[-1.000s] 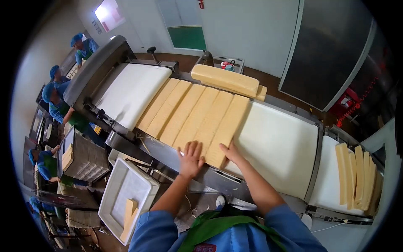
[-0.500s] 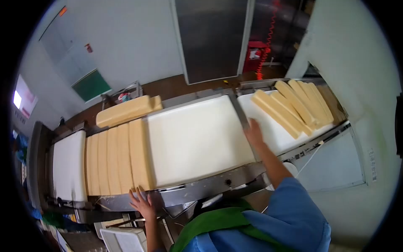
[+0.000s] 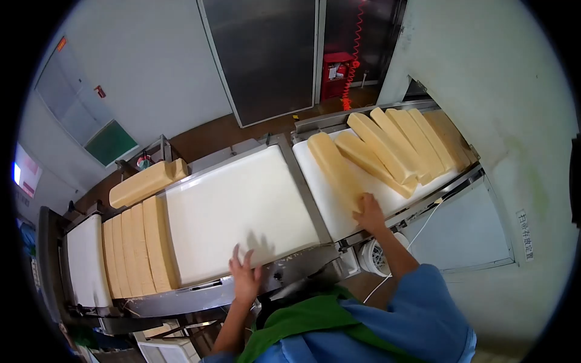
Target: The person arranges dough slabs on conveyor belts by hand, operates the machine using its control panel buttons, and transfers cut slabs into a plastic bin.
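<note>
The bare right hand (image 3: 370, 213) touches the near end of one long, pale-yellow, rounded block (image 3: 334, 169) on the right; whether it grips, I cannot tell. At least five similar blocks (image 3: 384, 145) lie farther right. The bare left hand (image 3: 245, 277), fingers spread, is over one white, flat belt's (image 3: 236, 206) near edge.

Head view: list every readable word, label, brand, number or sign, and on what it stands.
"扫帚存放?置": label on the pale wall, right; fifth character unclear.
Orange sign, upper left: too small to read.
Red patch below it: too small.
White item in red box: too blurred.
</note>
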A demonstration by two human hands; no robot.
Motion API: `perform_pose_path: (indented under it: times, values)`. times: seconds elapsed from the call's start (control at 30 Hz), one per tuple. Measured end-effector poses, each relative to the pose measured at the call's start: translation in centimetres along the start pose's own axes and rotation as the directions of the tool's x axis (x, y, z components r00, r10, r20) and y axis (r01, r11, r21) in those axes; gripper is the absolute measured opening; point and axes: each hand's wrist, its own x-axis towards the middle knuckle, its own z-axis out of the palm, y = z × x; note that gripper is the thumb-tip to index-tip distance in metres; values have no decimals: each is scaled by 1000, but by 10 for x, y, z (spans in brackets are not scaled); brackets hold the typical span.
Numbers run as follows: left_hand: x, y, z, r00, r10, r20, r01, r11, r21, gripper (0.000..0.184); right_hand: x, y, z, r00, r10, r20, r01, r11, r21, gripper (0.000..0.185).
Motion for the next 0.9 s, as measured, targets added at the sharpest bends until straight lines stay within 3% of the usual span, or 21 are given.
perform_pose_path:
  times: [0.07,0.1,0.13,0.17,0.2,0.23,0.27,0.33,0.4,0.47,0.5,0.53,0.6,0.63,0.7,0.73,0.77,0.8,0.83,0.87,0.9]
  values:
    - [23,35,19,986,135,101,-132,991,-34,50,-4,-9,-14,954,-73,291,-103,830,548,44]
    - [33,52,31,980,151,126,-147,988,-41,51,1,-4,-18,959,-106,261,-12,910,414,38]
    - [44,68,44,974,169,151,-163,985,-48,52,13,13,-17,984,-173,-43,176,911,374,40]
    - [56,81,61,968,176,181,-162,983,-92,55,30,34,-19,908,-245,-340,345,897,276,43]
    - [66,91,77,960,186,211,-160,978,-134,58,44,44,-39,839,-231,-493,270,963,8,51]
    - [74,106,89,960,186,211,-160,978,-134,58,53,45,-73,811,-255,-527,225,967,-121,65]
    - [81,122,100,961,167,220,-146,983,-110,61,59,61,-73,811,-255,-527,226,967,-121,65]
    - [93,148,117,963,149,226,-132,987,-89,64,70,84,-71,951,-3,-310,-25,996,-87,79]
    - [99,163,126,938,134,318,-210,953,218,64,74,84,-58,954,61,-294,-83,995,-62,84]
    - [101,149,140,945,118,305,-203,944,262,59,72,78,-50,978,109,-179,-36,929,368,76]
    - [100,138,144,961,127,247,-194,943,271,56,55,44,-71,981,148,-126,-38,779,626,64]
    - [97,125,144,972,135,191,-186,941,283,53,44,31,-78,982,146,-122,-38,778,627,64]
    - [91,104,131,986,110,124,-142,945,294,52,25,17,-79,998,40,38,-51,389,920,51]
    - [88,91,121,991,91,101,-117,944,307,51,16,9,-68,998,40,42,-55,389,920,51]
    - [81,68,103,997,53,56,-69,941,330,50,-2,-5,-37,965,29,260,-259,-48,965,49]
    - [78,58,94,999,33,34,-43,940,340,50,-4,-6,-27,933,-13,360,-351,-265,898,48]
    - [75,50,82,999,41,-5,-37,930,365,49,4,0,-23,965,-54,255,-242,175,954,54]
    - [74,31,77,997,59,-53,-37,939,342,48,16,7,-20,975,-142,172,-62,568,821,60]
    - [72,13,71,998,17,-64,9,921,390,46,30,18,-15,973,-148,176,-63,561,825,60]
    - [71,-1,64,996,-23,-84,58,899,434,44,49,32,-9,978,-143,-155,199,866,460,64]
    - [72,-10,54,995,-30,-91,67,896,439,44,60,44,-7,857,-280,-433,278,958,-69,68]
